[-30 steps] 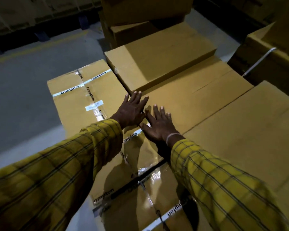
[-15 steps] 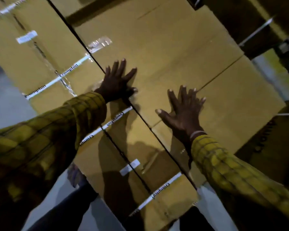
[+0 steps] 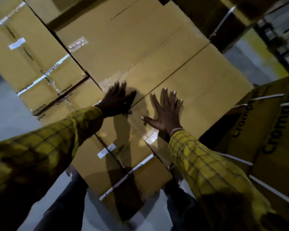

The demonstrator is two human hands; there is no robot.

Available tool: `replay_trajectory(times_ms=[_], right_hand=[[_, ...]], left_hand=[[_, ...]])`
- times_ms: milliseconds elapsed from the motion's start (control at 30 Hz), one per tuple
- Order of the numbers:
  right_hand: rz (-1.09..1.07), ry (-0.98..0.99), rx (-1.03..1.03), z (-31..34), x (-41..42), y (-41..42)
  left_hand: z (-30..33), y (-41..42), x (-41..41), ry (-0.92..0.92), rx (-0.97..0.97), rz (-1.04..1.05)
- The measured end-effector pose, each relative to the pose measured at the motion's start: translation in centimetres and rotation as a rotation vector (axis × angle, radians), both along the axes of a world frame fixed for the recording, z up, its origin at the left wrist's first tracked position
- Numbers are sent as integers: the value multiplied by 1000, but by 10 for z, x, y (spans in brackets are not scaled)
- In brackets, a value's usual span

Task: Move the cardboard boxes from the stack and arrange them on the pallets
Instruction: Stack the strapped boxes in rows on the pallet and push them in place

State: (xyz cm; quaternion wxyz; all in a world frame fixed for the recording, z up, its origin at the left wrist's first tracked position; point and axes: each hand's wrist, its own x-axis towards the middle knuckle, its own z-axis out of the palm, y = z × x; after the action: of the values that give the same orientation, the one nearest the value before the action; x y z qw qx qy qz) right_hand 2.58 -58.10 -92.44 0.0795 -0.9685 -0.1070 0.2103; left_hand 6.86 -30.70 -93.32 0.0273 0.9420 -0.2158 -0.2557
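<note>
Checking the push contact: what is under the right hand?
The right hand lies flat with spread fingers on a plain cardboard box. Beside its wrist, shiny tape shows; the cardboard beneath the palm is covered.

The cardboard boxes (image 3: 140,52) are seen in a plain yellowish brown, crossed by white tape strips (image 3: 45,75) printed with black lettering. Small white labels (image 3: 17,43) are stuck on two of them. The boxes at the right (image 3: 265,130) are marked with large black lettering. The sleeves (image 3: 207,164) are patterned in yellow with dark checked lines. The floor (image 3: 7,114) is shown in pale grey.
</note>
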Motion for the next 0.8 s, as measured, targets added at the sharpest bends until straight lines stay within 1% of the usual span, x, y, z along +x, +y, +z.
replay_trajectory(times_ms=[67,167,267,367,433,533,600,667,800], right_hand=[[-11,-29,-35,-4,-22,-43],[2,37,-73,-15,-47,-92],[29,75,-57,-22,-52,-107],[14,129,-70,-16,-48,-105],[47,179,-78,-5,-43,-108],[74,302,-27,21,-31,-118],[65,307,-33,45,-28,-126],[53,264,-51,72,-29,-137],[43,166,-12,130,-38,-159]], left_hand=[[-9,-32,-35,-48,-42,-48],[-14,-67,-68,-51,-43,42],[-13,-79,-73,-34,-19,94],[-1,-90,-67,48,55,176],[10,-96,-62,58,76,200],[43,-105,-51,245,95,279],[67,-122,-54,235,134,248],[94,-143,-67,157,66,260],[154,-179,-106,-10,-211,314]])
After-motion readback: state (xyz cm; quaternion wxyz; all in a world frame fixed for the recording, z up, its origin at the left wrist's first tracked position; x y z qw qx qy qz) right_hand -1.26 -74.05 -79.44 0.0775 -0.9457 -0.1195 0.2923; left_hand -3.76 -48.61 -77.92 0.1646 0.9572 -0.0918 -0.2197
